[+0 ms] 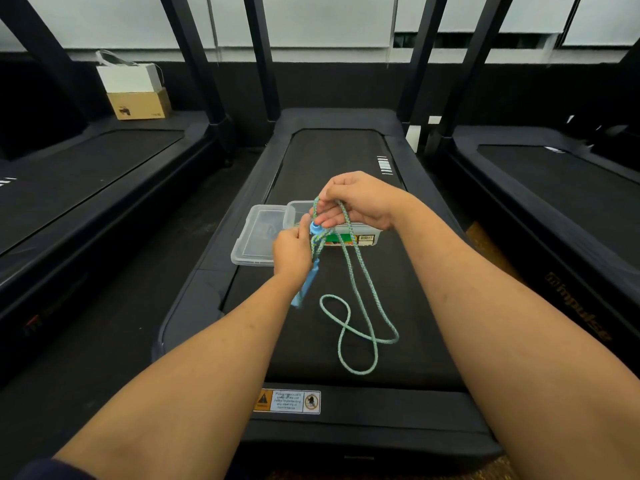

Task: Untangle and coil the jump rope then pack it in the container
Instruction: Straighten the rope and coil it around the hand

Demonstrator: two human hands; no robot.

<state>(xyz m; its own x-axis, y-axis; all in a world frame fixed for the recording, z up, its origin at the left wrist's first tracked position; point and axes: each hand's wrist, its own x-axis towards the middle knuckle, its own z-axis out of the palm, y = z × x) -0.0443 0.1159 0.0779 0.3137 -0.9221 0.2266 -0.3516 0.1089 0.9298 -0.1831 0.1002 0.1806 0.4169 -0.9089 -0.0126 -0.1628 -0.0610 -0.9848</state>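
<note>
Jump rope: one green braided jump rope (360, 306), held above the belt of the middle treadmill (346, 161); its lower part lies on the belt in a figure-eight of two loops.
Handles: blue handles (306, 289); one hangs below the left hand, and a round blue end shows between the hands. Whether there are two separate handles cannot be told.
Left hand: left hand (292, 252) closed around the gathered rope strands and the top of the handle.
Right hand: right hand (356, 202) above the left, fingers pinched on a loop of rope; two strands drop from it to the belt.
Container: one clear plastic container (360, 235), open, on the belt directly behind the hands, which hide most of it; a barcode label shows on its near wall.
Lid: one clear lid (256, 237), lying flat, touching the container's left side and overhanging the belt edge.
Treadmills: three, side by side; the outer two stand apart from the work.
Boxes: two, a white box (130, 77) stacked on a brown cardboard box (140, 105), far left, on the front of the left treadmill.
Warning label: one warning label (286, 401) on the near end of the middle treadmill.
</note>
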